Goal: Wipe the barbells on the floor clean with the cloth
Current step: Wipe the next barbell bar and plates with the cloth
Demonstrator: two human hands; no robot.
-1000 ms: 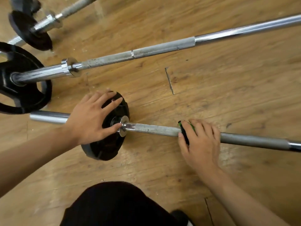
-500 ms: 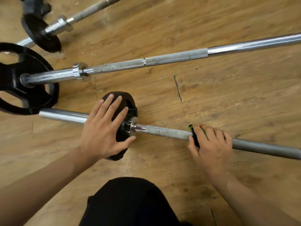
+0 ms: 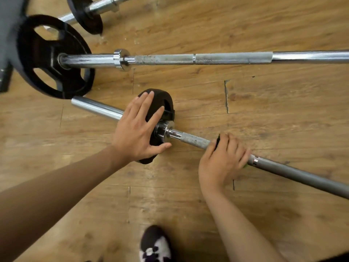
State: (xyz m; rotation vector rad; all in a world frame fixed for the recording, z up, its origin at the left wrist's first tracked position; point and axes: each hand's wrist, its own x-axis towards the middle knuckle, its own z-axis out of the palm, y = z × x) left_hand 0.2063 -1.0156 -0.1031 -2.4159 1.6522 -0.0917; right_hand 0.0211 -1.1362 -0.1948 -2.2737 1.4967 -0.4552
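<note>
The left hand (image 3: pixel 137 129) lies flat, fingers straight and spread, pressing on the small black plate (image 3: pixel 162 100) of the nearest barbell (image 3: pixel 194 139), which rests on the wooden floor (image 3: pixel 264 103). The right hand (image 3: pixel 223 159) curls round that bar's knurled shaft, gripping the cloth (image 3: pixel 217 141) against it. Only a dark edge and a green scrap of the cloth show. A second barbell (image 3: pixel 226 58) lies beyond.

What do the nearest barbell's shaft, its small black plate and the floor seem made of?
Nearest barbell's grey shaft: metal, probably steel; reflective shine, knurled speckled grip. Small black round plate: matte, likely rubber-coated; core unseen. Brown floor: wood-look planks with grain and seams; solid or laminate, unclear.
</note>
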